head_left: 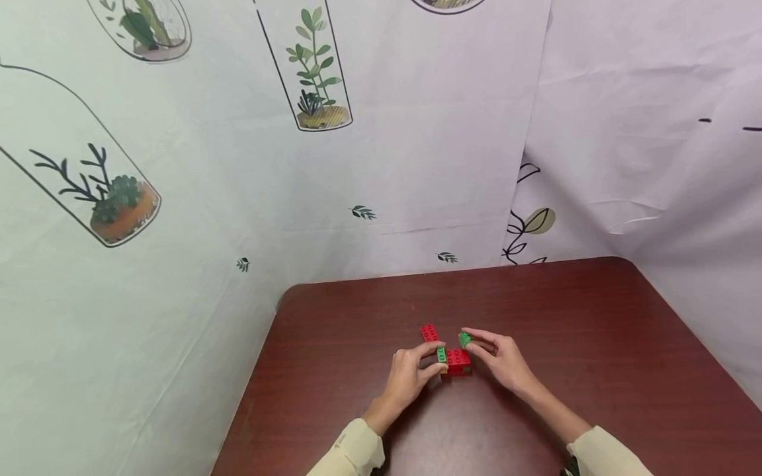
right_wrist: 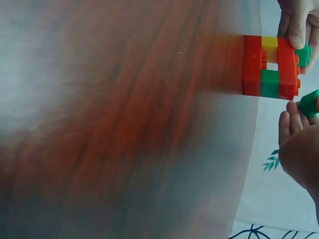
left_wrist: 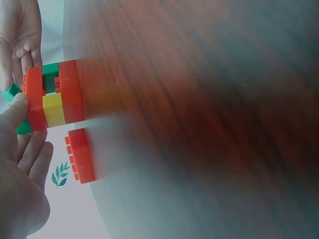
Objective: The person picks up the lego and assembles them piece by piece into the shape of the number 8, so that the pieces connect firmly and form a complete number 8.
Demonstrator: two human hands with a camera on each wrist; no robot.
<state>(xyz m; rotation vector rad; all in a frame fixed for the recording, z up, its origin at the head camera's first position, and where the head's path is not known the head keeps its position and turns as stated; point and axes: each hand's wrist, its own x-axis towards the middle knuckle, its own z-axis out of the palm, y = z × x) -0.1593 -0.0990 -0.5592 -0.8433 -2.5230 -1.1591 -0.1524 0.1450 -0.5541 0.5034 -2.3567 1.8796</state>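
A small block stack stands on the table, its red top brick showing studs. Between that and a red bottom brick sit a yellow brick and a green brick, with a gap in the middle. My left hand pinches a green brick on the stack's left end, thumb on the near side, fingers on the far side. Just off the right end, my right hand holds another green brick between thumb and fingertips, above the stack's top and apart from it.
Behind the stack to the left lies a loose red brick, studs up. The brown table has its far edge against a white plant-printed cloth, which also hangs along both sides.
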